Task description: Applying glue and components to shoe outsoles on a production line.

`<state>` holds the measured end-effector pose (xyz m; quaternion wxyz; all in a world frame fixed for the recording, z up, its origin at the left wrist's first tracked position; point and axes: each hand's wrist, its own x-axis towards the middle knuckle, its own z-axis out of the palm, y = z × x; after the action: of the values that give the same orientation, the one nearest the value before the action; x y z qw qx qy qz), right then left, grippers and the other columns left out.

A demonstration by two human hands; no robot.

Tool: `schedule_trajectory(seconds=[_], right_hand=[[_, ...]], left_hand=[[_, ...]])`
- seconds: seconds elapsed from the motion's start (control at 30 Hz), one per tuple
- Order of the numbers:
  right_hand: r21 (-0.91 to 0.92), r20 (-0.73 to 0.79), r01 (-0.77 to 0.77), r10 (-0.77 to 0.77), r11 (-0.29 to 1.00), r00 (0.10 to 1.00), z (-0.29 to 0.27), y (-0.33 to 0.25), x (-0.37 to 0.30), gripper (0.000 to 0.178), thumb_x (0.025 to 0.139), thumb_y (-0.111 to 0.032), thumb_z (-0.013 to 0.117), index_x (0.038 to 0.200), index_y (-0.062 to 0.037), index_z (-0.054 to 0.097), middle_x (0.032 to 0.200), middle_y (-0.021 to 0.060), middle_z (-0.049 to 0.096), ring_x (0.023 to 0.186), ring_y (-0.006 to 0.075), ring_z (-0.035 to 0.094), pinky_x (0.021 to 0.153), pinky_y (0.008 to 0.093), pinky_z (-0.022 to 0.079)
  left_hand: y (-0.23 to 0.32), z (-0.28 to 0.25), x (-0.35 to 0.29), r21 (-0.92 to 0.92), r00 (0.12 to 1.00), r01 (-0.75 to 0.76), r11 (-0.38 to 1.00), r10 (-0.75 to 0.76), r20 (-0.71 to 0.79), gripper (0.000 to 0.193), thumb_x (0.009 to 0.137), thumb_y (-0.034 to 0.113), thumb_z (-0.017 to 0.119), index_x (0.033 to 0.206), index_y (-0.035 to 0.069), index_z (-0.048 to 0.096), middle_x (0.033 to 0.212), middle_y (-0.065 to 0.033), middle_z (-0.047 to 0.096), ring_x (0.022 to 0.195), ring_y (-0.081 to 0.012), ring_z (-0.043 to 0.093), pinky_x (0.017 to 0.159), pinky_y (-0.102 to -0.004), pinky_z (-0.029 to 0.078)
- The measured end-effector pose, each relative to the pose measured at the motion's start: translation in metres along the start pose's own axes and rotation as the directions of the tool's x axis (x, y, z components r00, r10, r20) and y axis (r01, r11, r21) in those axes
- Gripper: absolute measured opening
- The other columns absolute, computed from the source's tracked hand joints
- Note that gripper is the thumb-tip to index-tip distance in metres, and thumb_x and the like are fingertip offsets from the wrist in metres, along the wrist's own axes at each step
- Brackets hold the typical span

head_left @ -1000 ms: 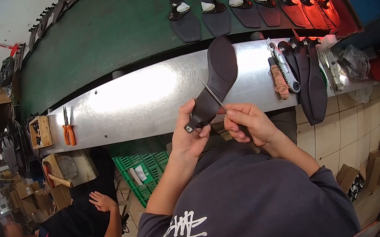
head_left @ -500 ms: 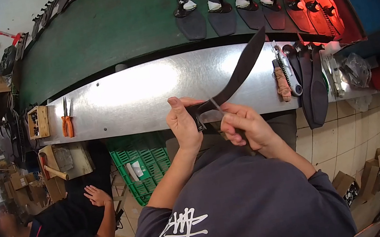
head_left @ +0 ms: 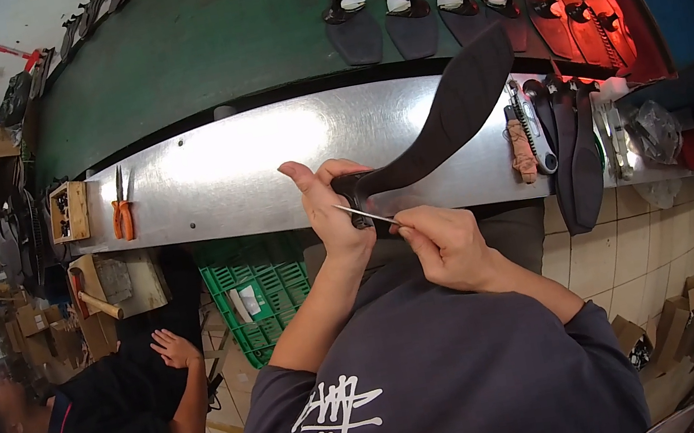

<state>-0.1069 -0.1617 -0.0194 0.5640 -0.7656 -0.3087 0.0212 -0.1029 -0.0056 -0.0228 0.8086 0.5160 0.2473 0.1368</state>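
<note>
My left hand (head_left: 331,219) is closed around the heel end of a black shoe sole (head_left: 450,117), its thumb sticking out to the left. The sole's broad toe part reaches up and to the right over the metal bench. A thin, pale, rod-like tool (head_left: 371,215) is pinched in the fingers of my right hand (head_left: 451,245). It slants across to the heel end by my left palm; whether its tip touches the sole or the palm I cannot tell.
Orange-handled pliers (head_left: 122,215) and a wooden box (head_left: 71,212) lie on the bench's left. At right are a wrapped-handle tool (head_left: 522,150), a cutter (head_left: 544,151) and black soles (head_left: 582,168). Several sandals (head_left: 409,13) line the green conveyor (head_left: 200,48). A person (head_left: 128,391) sits left beyond a green crate (head_left: 256,300).
The sole has turned to show more of its broad face. My right hand has rolled over and dropped slightly, and the thin tool now slants toward my left palm instead of crossing the sole.
</note>
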Motion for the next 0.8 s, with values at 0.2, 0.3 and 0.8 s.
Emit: schedule_trajectory(seconds=[0.2,0.3,0.8], right_hand=[[-0.025,-0.034,0.094,-0.094,0.995,0.995,-0.001,-0.009,0.003,0.013,0.079,0.002,0.065,0.09,-0.0012,0.061,0.077,0.0129,0.061,0.066,0.0305,0.062,0.058,0.035,0.049],[-0.11,-0.1,-0.036,0.025,0.993,0.995,-0.013,-0.003,0.013,0.006,0.084,0.0,0.061,0.09,-0.0015,0.06,0.075,0.0137,0.059,0.063,0.031,0.06,0.056,0.0368,0.047],[-0.092,0.066,-0.057,0.063,0.994,0.996,-0.005,-0.009,0.007,0.006,0.086,-0.001,0.058,0.085,-0.0022,0.053,0.071,0.0138,0.055,0.063,0.0342,0.057,0.055,0.0392,0.044]], left_hand=[[0.008,0.004,0.012,-0.275,0.954,0.297,0.915,-0.298,0.04,0.073,0.088,0.073,0.033,0.073,0.006,0.056,0.062,-0.0039,0.055,0.047,-0.0143,0.049,0.042,-0.0236,0.037],[0.03,0.027,0.002,-0.366,0.844,0.523,0.77,-0.526,0.102,0.066,0.081,0.076,0.046,0.076,0.011,0.057,0.063,-0.0018,0.055,0.055,-0.0183,0.054,0.053,-0.03,0.046],[0.004,0.008,0.012,-0.32,0.874,0.481,0.816,-0.419,0.245,0.074,0.084,0.078,0.033,0.085,0.008,0.057,0.059,-0.0093,0.06,0.056,-0.0233,0.062,0.057,-0.0346,0.05]])
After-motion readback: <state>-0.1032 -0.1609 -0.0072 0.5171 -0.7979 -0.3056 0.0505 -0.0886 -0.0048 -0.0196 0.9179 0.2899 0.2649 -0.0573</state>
